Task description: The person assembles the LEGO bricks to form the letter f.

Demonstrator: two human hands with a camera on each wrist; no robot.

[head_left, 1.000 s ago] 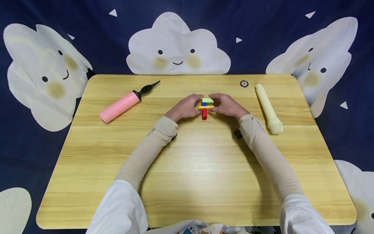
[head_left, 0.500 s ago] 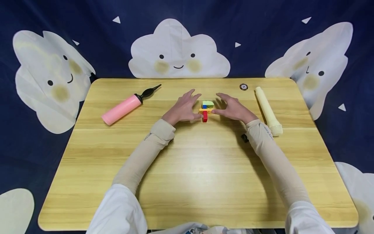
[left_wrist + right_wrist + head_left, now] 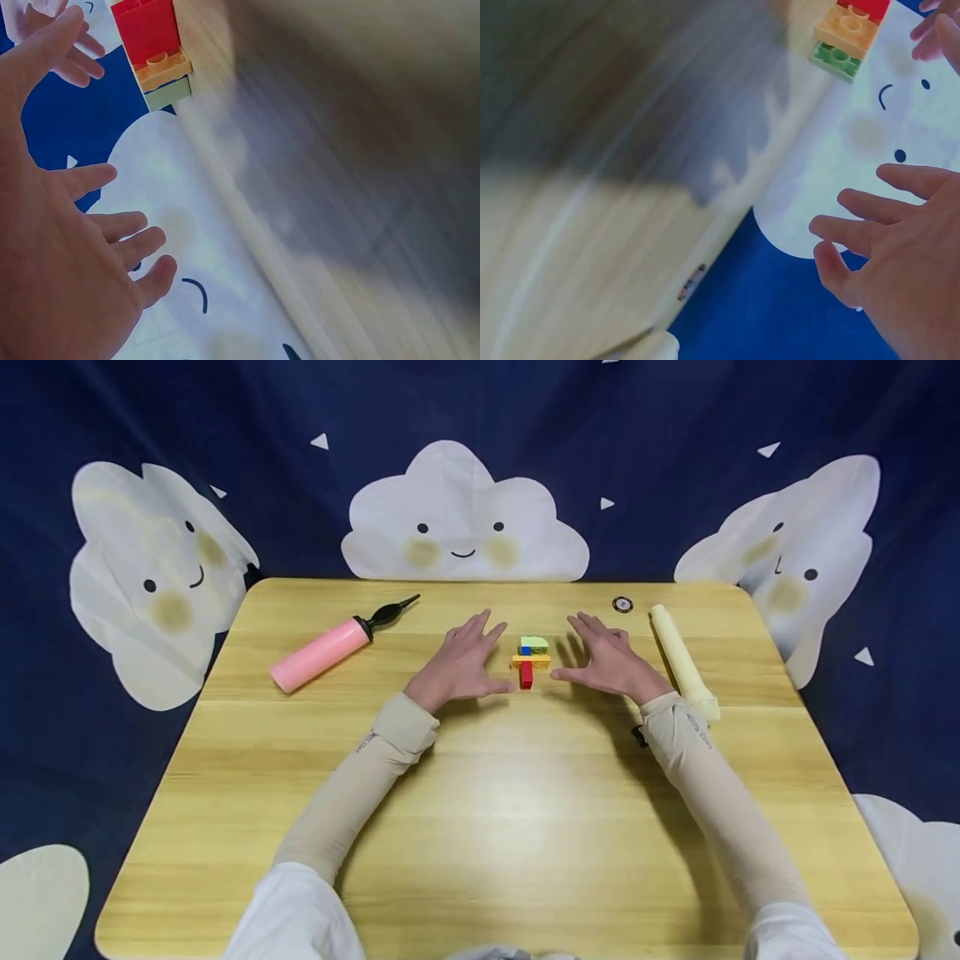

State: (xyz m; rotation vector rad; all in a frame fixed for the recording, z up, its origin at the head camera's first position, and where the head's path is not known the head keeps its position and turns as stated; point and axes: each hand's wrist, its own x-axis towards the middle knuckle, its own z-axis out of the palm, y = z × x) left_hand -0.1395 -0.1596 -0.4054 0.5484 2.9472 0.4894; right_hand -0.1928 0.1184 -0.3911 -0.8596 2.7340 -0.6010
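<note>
A small stack of toy building blocks [image 3: 527,673] stands on the table between my hands. Red is at its front, orange crosses the middle, and blue and light green pieces show behind. To its left, my left hand [image 3: 459,664] has its fingers spread, with the thumb pointing at the red block. My right hand [image 3: 611,660] is held the same way on the other side, holding nothing. In the left wrist view the red block [image 3: 148,31] sits apart from the left fingers. The right wrist view shows the orange block [image 3: 847,28] and green block [image 3: 835,60] away from the right fingers.
A pink hand pump [image 3: 321,655] with a black nozzle lies at the back left of the wooden table [image 3: 510,827]. At the back right are a round black-and-white chip [image 3: 622,604] and a cream microphone-shaped object [image 3: 681,660], close to the right forearm.
Both hands have let go of the block stack and moved apart, left hand leftward and right hand rightward. The stack stays standing on the table. The head view has tilted up slightly.
</note>
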